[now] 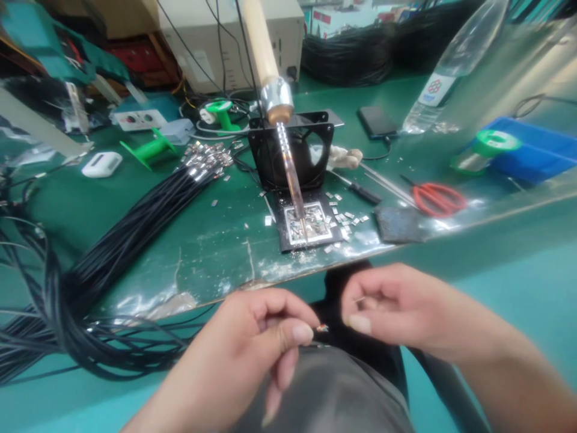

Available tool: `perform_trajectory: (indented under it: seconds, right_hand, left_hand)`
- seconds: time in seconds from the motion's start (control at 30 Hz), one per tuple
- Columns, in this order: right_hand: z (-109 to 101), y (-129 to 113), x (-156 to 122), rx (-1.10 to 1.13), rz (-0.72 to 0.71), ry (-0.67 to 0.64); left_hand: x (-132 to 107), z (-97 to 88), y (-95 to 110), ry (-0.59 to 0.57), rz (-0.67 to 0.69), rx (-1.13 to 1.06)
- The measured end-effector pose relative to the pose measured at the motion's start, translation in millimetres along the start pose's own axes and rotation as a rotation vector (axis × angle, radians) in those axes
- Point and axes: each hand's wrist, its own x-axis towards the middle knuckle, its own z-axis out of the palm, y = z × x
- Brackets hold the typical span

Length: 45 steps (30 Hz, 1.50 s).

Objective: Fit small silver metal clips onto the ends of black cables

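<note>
My left hand [252,349] is closed in a pinch on the stripped end of a thin black cable [321,328], held over my lap below the bench edge. My right hand [392,310] is curled shut just to the right of that cable tip, almost touching it; what its fingers hold is too small to make out. Ahead on the green bench [202,240], a soldering iron [282,129] with a wooden handle points down onto a black pad [306,225] strewn with small metal terminals.
A thick bundle of black cables [112,240] with metal ends runs across the bench and off the left edge. Behind the iron stands a black fan [315,156]. Red scissors [437,197], a dark sponge [399,224], a phone [377,122], a plastic bottle [455,66], green solder spools [151,149] and a blue tray [536,150] lie around.
</note>
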Motion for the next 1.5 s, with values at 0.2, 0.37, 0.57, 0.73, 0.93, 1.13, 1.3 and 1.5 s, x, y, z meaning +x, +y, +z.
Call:
perform_trajectory:
  seconds: [0.2, 0.37, 0.57, 0.73, 0.93, 1.13, 1.3, 1.5]
  right_hand:
    - [15.9, -0.1, 0.4, -0.005, -0.038, 0.073]
    - [23.5, 0.4, 0.4, -0.047, -0.039, 0.091]
    - [24.5, -0.8, 1.2, -0.062, -0.042, 0.081]
    - [24.9, -1.5, 3.3, -0.093, -0.040, 0.081]
    - [23.3, -1.0, -0.3, -0.151, -0.070, 0.081]
    - [22.0, -1.9, -4.9, -0.327, -0.204, 0.173]
    - [20.7, -0.1, -2.6, -0.434, -0.305, 0.326]
    - [16.4, 10.6, -0.8, -0.413, -0.271, 0.516]
  left_hand:
    - [3.1, -1.9, -0.1, -0.027, 0.028, -0.058]
    - [2.5, -1.1, 0.3, -0.024, 0.038, -0.047]
    - [1.8, -1.3, -0.7, -0.021, 0.040, -0.049]
    - [1.7, -0.6, -0.7, -0.039, 0.031, -0.058]
    - [2.4, -0.9, 0.1, -0.054, 0.009, -0.047]
    - [-0.3, -4.6, 2.3, -0.021, 0.001, 0.130]
    - [1.3, 2.5, 5.1, 0.127, 0.117, 0.224]
    - [12.8, 9.1, 7.4, 0.292, 0.244, 0.276]
